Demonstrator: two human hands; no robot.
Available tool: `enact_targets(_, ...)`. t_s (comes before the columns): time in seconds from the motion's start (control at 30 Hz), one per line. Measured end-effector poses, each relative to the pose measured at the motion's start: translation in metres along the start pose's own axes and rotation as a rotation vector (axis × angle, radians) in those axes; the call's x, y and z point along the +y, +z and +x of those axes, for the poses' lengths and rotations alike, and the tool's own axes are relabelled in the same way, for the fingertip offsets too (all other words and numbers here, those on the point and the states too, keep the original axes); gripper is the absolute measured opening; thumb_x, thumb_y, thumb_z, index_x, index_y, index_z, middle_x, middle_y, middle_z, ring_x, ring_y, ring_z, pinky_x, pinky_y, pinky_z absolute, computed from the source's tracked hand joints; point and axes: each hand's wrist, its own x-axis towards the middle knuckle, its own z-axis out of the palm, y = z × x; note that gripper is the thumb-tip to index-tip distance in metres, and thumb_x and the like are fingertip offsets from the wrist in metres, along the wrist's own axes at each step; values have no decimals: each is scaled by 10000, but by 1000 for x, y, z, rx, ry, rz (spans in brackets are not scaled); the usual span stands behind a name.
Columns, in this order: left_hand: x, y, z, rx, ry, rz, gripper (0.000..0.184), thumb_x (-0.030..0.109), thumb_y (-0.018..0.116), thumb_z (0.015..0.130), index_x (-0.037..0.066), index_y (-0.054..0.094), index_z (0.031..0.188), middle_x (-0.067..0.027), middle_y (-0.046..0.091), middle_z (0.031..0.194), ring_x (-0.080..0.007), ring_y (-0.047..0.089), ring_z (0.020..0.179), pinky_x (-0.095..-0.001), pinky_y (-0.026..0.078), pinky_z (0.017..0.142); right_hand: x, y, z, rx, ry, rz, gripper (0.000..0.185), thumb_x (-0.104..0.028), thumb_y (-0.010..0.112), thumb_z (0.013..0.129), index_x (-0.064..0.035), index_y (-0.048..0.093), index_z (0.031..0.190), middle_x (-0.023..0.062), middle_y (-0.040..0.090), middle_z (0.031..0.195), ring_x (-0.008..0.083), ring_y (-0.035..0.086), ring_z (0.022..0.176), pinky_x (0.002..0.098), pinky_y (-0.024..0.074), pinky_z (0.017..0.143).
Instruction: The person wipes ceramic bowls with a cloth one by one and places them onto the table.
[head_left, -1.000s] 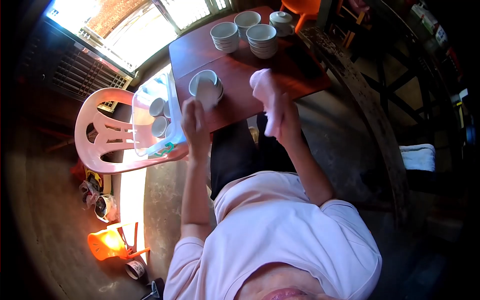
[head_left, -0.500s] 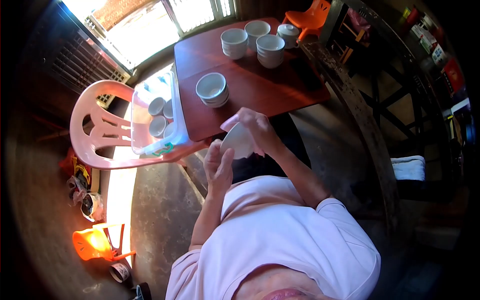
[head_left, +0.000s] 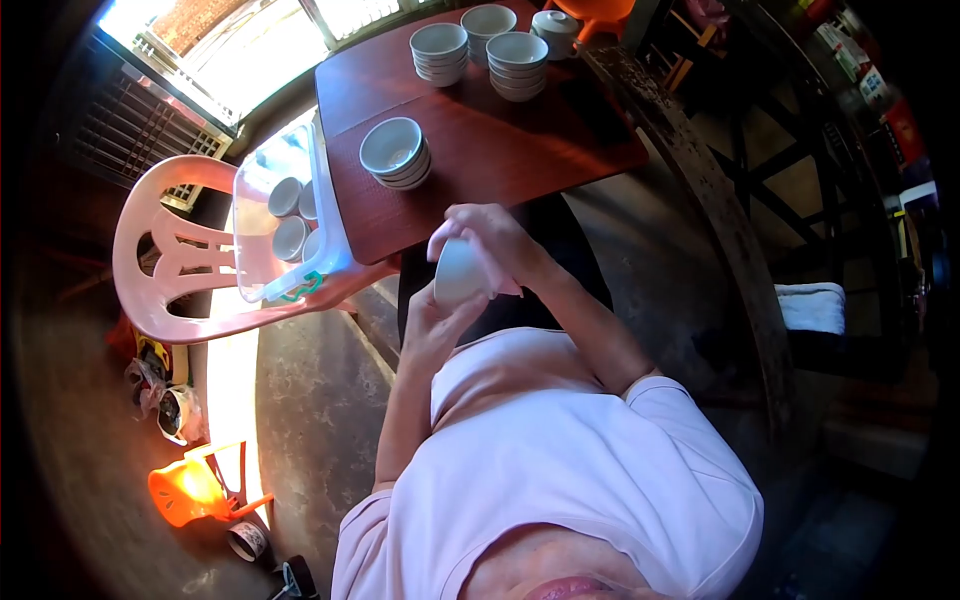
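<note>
A white bowl (head_left: pixel 457 272) is tilted on its side in front of my body, off the near edge of the table. My left hand (head_left: pixel 430 328) grips its lower rim, thumb along one side. Around the bowl's upper right side curls my right hand (head_left: pixel 497 238), pressing a thin pink cloth (head_left: pixel 489 266) to it. Part of the cloth is hidden by the fingers. Just beyond my hands, a short stack of white bowls (head_left: pixel 394 152) stands on the reddish-brown table (head_left: pixel 350 215).
More bowl stacks (head_left: pixel 439 55) and a lidded white pot (head_left: pixel 556 32) stand at the table's far side. A clear plastic tub (head_left: pixel 335 235) with several cups or bowls rests on a pink chair (head_left: pixel 135 255) at left. A dark wooden beam (head_left: pixel 690 150) runs along the right.
The bowl has turned in my hands, and my right hand with the cloth has shifted over its upper side. The whole view has tilted, so the table appears further up and left.
</note>
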Motion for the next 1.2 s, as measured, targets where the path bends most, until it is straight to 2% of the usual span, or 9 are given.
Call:
enact_targets(0.13, 7, -8, -12, -69, -70, -166, 176, 3, 704, 778, -30, 645, 940, -24, 641, 897, -73, 594, 785, -213, 483, 674, -54, 18, -13, -116, 103, -411, 329, -345, 487, 867, -57, 646, 855, 126, 643, 856, 241, 632, 781, 345, 487, 735)
enact_targets(0.23, 2, -13, -9, -119, 60, -541, 357, 27, 688, 769, -60, 572, 1095, -136, 629, 1059, -208, 622, 983, -333, 495, 856, -24, 20, -20, 173, -545, -576, 344, -359, 494, 889, -68, 609, 1032, 127, 646, 967, 252, 634, 842, 357, 485, 783)
enact_targets(0.37, -3, -14, 0, -46, -1, -689, 434, 100, 642, 815, -43, 489, 1195, -134, 605, 1103, -221, 616, 1004, -338, 498, 864, -7, 46, -30, 404, -266, -151, 386, -306, 458, 919, -27, 573, 1159, 128, 601, 1120, 277, 569, 1036, 357, 442, 911)
enact_targets(0.57, -7, -23, -11, -198, -75, -676, 611, 165, 644, 755, 26, 408, 1301, -123, 499, 1257, -262, 486, 1192, -396, 406, 1007, -71, 22, -3, -606, -190, -624, 280, -231, 474, 874, -60, 679, 959, 142, 637, 1067, 274, 595, 1017, 359, 462, 887)
enact_targets(0.73, -4, -21, -5, -21, 72, -936, 542, 100, 631, 823, 13, 399, 1305, -158, 491, 1297, -297, 472, 1231, -449, 392, 1034, -17, 35, -16, 186, -608, -543, 370, -215, 345, 946, 17, 576, 1117, 197, 608, 1102, 358, 583, 1051, 400, 438, 937)
enact_targets(0.9, -6, -29, -5, -7, 46, -563, 504, 6, 655, 766, -9, 470, 1234, -150, 545, 1223, -234, 574, 1103, -377, 467, 940, -52, 47, -19, 146, 113, -279, 501, -415, 389, 928, -24, 580, 1177, 120, 547, 1132, 247, 536, 1079, 344, 411, 944)
enact_targets(1.07, -3, -15, -13, -61, 93, -364, 392, -89, 680, 679, -29, 590, 1056, -82, 619, 1014, -137, 599, 937, -262, 484, 811, -69, 34, -6, -309, -164, -779, 220, -258, 611, 827, -65, 687, 901, 53, 613, 788, 167, 614, 707, 284, 477, 602)
enact_targets(1.13, -3, -18, -16, -57, 11, -311, 392, -87, 682, 671, 7, 609, 1045, -79, 635, 1012, -149, 607, 931, -284, 486, 821, -84, 35, -8, -144, 438, -275, 218, -237, 599, 853, -33, 668, 887, 18, 640, 818, 110, 608, 709, 249, 475, 603)
enact_targets(1.2, -5, -12, -18, 15, 3, -92, 294, -47, 731, 689, 0, 648, 967, -34, 650, 945, -119, 606, 857, -268, 486, 789, -22, 29, -9, 32, 121, 152, 231, -227, 584, 873, -6, 639, 910, 10, 657, 803, 59, 593, 684, 214, 467, 595)
